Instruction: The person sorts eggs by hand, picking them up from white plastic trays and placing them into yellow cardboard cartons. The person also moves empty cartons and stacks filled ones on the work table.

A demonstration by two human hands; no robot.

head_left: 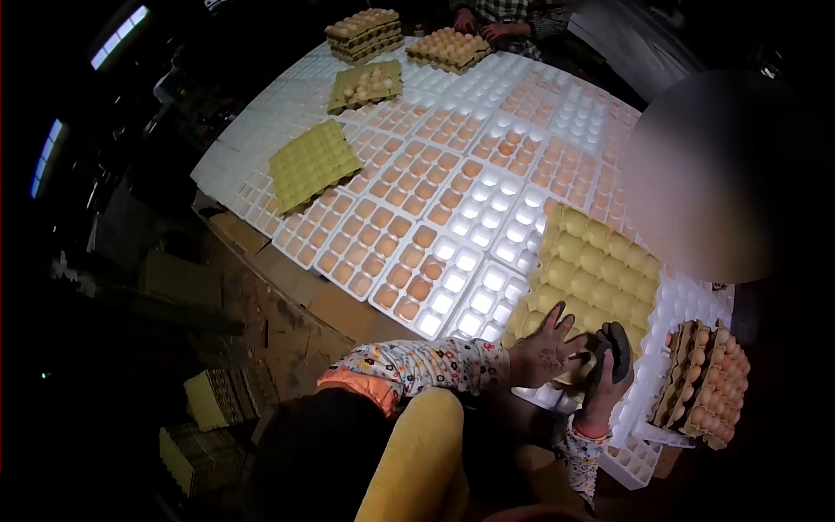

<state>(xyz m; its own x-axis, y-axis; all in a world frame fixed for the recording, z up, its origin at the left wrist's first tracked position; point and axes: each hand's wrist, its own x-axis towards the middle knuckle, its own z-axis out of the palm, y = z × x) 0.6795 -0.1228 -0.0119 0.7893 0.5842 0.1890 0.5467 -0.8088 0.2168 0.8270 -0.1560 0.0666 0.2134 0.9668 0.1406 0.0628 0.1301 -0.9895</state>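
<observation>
Under my hands lies a yellow egg tray with its cups showing, on top of white plastic trays. My left hand has its fingers spread over the tray's near edge and holds nothing visible. Close beside it on the right, my right hand is raised with dark-coated fingers pressed together; what it holds, if anything, is hidden. White trays with brown eggs stand to the left of the yellow tray, and some of their compartments hold no eggs.
Stacked egg trays full of eggs stand at the right. Another yellow tray lies at the left. Egg stacks and a part-filled tray sit at the far side, near another person's hands. A blurred round shape covers the upper right.
</observation>
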